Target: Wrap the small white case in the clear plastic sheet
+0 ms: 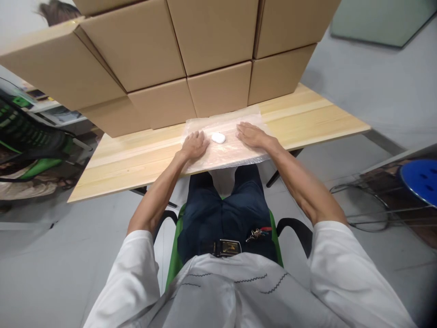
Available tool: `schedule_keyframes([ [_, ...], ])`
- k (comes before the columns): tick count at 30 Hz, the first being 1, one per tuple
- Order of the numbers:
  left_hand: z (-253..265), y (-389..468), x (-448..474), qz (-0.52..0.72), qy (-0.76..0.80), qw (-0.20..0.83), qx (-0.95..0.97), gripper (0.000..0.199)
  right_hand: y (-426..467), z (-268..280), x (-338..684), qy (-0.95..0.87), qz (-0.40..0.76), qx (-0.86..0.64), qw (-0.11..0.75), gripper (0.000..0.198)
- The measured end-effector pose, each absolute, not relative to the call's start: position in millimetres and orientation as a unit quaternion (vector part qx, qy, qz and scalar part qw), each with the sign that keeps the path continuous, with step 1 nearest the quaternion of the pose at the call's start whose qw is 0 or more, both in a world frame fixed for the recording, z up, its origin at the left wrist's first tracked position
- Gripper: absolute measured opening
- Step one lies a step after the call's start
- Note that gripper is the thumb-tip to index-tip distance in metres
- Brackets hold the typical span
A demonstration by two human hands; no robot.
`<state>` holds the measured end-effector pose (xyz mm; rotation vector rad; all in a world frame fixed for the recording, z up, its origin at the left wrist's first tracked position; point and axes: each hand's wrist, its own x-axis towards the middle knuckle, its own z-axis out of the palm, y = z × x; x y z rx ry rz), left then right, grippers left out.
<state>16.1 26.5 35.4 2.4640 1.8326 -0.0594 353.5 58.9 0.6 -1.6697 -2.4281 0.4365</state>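
Note:
A sheet of clear plastic wrap, perhaps bubble wrap (235,157), lies spread on the wooden table. On its middle rests a small white rounded object (218,137), shaped like a computer mouse or an earbud case; its exact kind is too small to tell. My left hand (195,145) lies flat on the left part of the sheet, fingers stretched out, a little left of the white object. To the right, my right hand (251,135) rests palm down on the sheet with its fingers extended. Neither hand touches the white object.
Stacked cardboard boxes (218,36) form a wall along the table's far side. The wooden table (116,166) extends to both sides. A black and green chair (27,132) stands at left, a blue stool (421,180) at right. Part of a person's head (58,12) shows behind the boxes.

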Motion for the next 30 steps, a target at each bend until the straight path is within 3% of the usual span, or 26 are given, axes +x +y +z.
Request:
schedule_keyframes([
  [4, 35.4, 55.3, 21.4, 0.014, 0.579, 0.037, 0.815, 0.076, 80.6, 3.7, 338.9, -0.811, 0.135, -0.549, 0.146, 0.091],
  [10, 21.2, 66.2, 25.2, 0.025, 0.605, 0.042, 0.795, 0.072, 101.7, 3.2, 329.4, -0.788, 0.155, -0.589, 0.094, 0.090],
  [16, 21.4, 65.0, 19.2, 0.016, 0.615, 0.062, 0.786, 0.082, 108.1, 6.4, 362.1, -0.743, 0.145, -0.650, 0.071, 0.099],
  [30, 27.0, 62.2, 7.7, 0.001, 0.654, 0.055, 0.755, 0.097, 101.6, 5.1, 376.9, -0.708, 0.133, -0.689, 0.082, 0.100],
])
